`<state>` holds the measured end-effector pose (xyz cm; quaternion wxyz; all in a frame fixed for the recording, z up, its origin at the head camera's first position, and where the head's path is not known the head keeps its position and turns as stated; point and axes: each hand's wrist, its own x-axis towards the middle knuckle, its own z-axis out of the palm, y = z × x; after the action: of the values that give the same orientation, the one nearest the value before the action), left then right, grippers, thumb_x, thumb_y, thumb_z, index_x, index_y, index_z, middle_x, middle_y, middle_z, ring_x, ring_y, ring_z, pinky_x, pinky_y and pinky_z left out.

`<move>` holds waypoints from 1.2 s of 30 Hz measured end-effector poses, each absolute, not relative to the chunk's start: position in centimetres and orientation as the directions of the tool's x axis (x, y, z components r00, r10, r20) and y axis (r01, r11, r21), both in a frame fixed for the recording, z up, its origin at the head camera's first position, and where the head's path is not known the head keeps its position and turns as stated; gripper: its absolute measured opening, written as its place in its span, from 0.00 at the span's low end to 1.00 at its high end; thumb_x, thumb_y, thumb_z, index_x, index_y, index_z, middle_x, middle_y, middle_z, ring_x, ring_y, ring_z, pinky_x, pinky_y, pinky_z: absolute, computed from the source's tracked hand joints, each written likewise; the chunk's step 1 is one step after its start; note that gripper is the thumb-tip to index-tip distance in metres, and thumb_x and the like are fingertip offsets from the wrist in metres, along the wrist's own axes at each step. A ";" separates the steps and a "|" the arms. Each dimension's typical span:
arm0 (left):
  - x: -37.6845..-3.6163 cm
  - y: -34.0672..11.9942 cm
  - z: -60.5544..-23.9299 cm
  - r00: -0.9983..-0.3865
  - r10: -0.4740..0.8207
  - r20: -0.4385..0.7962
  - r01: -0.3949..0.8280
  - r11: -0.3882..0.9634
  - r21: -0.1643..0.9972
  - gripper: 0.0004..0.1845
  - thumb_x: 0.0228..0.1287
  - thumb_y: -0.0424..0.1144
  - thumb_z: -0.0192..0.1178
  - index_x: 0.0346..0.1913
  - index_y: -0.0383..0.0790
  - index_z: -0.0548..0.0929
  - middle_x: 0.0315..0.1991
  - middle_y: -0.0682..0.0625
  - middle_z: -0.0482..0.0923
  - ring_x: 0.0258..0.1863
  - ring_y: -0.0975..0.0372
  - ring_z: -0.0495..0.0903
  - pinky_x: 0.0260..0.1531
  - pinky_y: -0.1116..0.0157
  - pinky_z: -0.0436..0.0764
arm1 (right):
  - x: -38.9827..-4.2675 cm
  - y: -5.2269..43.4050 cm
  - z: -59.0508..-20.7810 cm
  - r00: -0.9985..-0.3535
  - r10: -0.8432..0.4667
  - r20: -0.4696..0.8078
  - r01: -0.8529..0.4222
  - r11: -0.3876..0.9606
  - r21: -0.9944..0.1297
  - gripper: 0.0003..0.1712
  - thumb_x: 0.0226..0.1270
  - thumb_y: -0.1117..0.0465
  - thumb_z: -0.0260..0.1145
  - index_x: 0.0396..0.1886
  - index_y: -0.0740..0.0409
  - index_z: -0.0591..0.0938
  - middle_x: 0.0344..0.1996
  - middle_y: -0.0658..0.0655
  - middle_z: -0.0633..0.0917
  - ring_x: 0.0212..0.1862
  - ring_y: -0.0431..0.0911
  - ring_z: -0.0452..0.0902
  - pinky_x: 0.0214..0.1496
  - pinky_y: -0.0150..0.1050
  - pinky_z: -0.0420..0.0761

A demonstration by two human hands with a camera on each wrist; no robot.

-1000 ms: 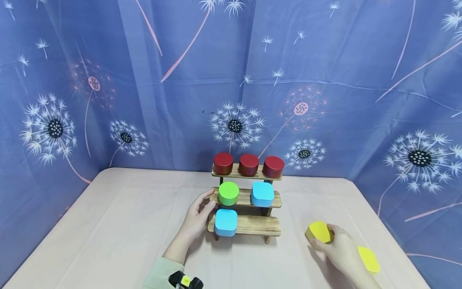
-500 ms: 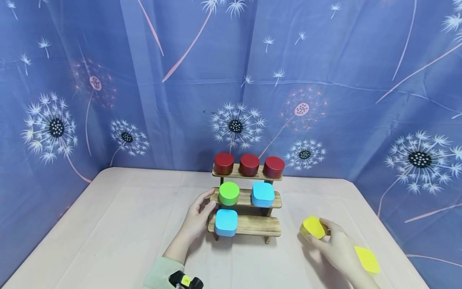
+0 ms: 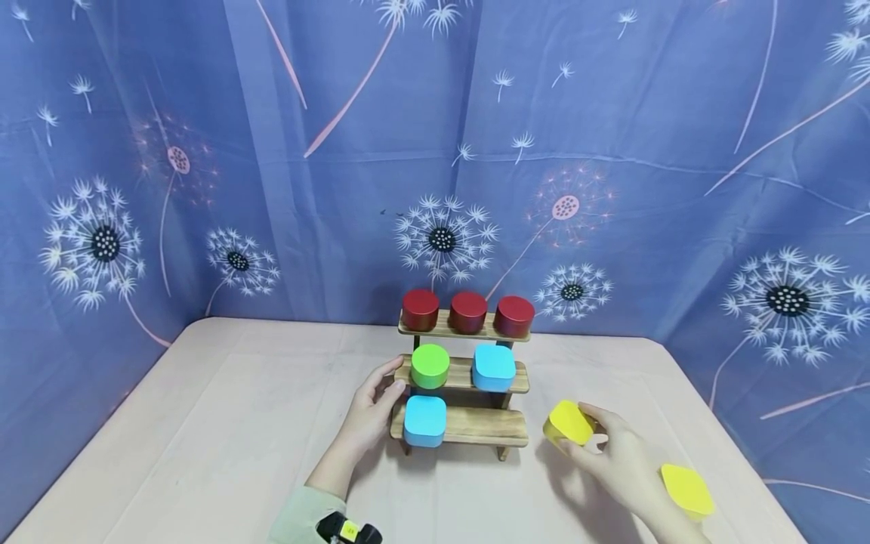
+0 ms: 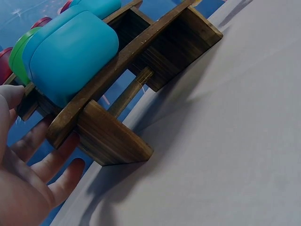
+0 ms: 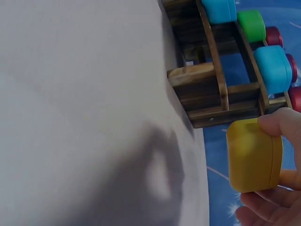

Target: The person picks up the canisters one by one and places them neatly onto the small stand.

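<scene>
A three-step wooden rack point(image 3: 476, 427) point(image 4: 117, 136) point(image 5: 207, 89) stands mid-table. Three red round tins point(image 3: 467, 311) line its top step. A green round tin point(image 3: 430, 366) and a blue square tin point(image 3: 494, 367) sit on the middle step, and another blue square tin point(image 3: 424, 420) point(image 4: 70, 52) sits on the bottom step's left end. My left hand point(image 3: 375, 404) point(image 4: 23, 174) rests with straight fingers against the rack's left end. My right hand point(image 3: 615, 457) holds a yellow square tin point(image 3: 568, 422) point(image 5: 254, 155) lifted off the table, just right of the rack.
A second yellow square tin point(image 3: 686, 489) lies on the beige table point(image 3: 224, 438) at the front right, by my right wrist. A blue dandelion-print curtain point(image 3: 272, 151) closes off the back and both sides.
My right hand has carried the yellow tin up and to the left, closer to the rack. The left hand and the tins on the rack have stayed put.
</scene>
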<state>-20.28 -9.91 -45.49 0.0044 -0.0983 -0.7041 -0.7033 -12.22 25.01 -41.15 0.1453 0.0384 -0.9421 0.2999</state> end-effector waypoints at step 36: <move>-20.3 -9.9 -45.6 -0.983 0.129 0.128 0.129 -0.004 0.992 0.22 0.71 0.39 0.51 0.67 0.46 0.68 0.56 0.40 0.74 0.53 0.59 0.74 0.51 0.75 0.74 | -12.6 20.8 -40.3 -0.904 -0.159 0.397 -0.374 0.745 -0.553 0.34 0.43 0.57 0.78 0.53 0.62 0.79 0.45 0.52 0.83 0.42 0.38 0.75 0.38 0.35 0.80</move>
<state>-20.35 -9.93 -45.56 0.0001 -0.0913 -0.7055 -0.7028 -12.57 20.85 -40.34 0.1644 0.1449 -0.9194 0.3265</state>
